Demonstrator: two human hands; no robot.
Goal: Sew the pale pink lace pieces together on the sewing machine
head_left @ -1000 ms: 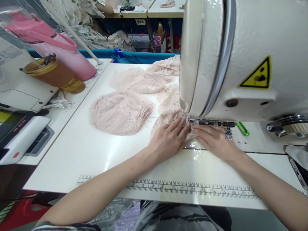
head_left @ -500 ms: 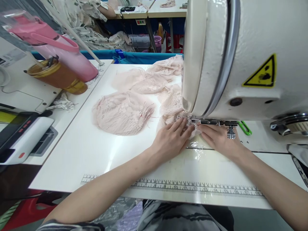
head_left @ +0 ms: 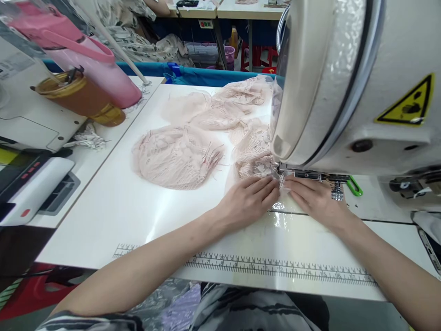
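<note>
A pale pink lace fabric [head_left: 179, 154] lies spread over the white sewing table [head_left: 117, 211], running under the head of a white sewing machine [head_left: 344, 87]. My left hand [head_left: 250, 202] rests flat on the lace edge just left of the presser foot [head_left: 280, 177], fingers stretched out and close together. My right hand [head_left: 317, 200] lies flat on the table right of the foot, fingers pointing left at the lace edge. The fingertips of both hands nearly meet at the needle area. The needle itself is hidden by the machine head.
A pink jug [head_left: 89, 59] and a brown cup [head_left: 79, 99] stand at the left on a neighbouring machine. A white device [head_left: 31, 188] sits at the left edge. A printed ruler [head_left: 275, 269] runs along the table's front edge. A green clip [head_left: 354, 186] lies behind my right hand.
Both hands have stayed at the presser foot, pressing the lace. The lace near the foot has shifted a little. My head has moved closer, so the machine fills more of the view.
</note>
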